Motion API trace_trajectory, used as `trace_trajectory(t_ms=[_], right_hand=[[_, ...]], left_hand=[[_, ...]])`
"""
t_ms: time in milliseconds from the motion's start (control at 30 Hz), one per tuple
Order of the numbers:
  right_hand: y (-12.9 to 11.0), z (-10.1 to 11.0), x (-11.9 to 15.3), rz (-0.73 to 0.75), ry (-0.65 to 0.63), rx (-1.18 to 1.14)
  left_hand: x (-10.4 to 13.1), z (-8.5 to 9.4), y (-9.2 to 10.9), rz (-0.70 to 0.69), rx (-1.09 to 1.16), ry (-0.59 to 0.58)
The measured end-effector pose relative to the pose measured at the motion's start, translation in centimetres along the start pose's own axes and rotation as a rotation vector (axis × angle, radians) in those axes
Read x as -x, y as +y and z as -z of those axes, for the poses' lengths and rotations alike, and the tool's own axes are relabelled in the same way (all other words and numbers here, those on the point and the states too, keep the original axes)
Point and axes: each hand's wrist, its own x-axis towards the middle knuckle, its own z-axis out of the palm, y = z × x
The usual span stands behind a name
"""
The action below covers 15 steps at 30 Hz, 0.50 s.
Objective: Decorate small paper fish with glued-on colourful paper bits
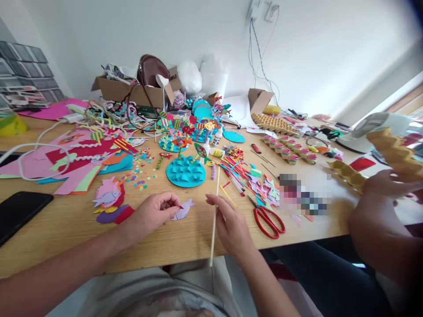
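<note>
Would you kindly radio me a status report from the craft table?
Right hand holding thin stick; left hand pinched, contents unclear. Lilac paper fish beside left hand. Red-handled scissors right of right hand, apparently out of the way.

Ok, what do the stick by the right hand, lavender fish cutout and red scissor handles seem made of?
Stick: probably wood, from its pale, matte look. Fish cutout: seemingly paper or thin card, flat and matte. Scissor handles: likely plastic, smooth, evenly red.
</note>
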Motion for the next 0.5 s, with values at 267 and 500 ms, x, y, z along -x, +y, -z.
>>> trace_trajectory(t_ms=[267, 500], right_hand=[[2.5, 4.1, -1.7, -0.145, -0.399, 0.448], [2.4, 4.3, -3.0, -0.152, -0.511, 0.650]], left_hand=[[-0.5, 0.0, 0.3, 0.100, -0.051, -0.057], [-1.3, 0.2, 0.2, 0.126, -0.116, -0.139]])
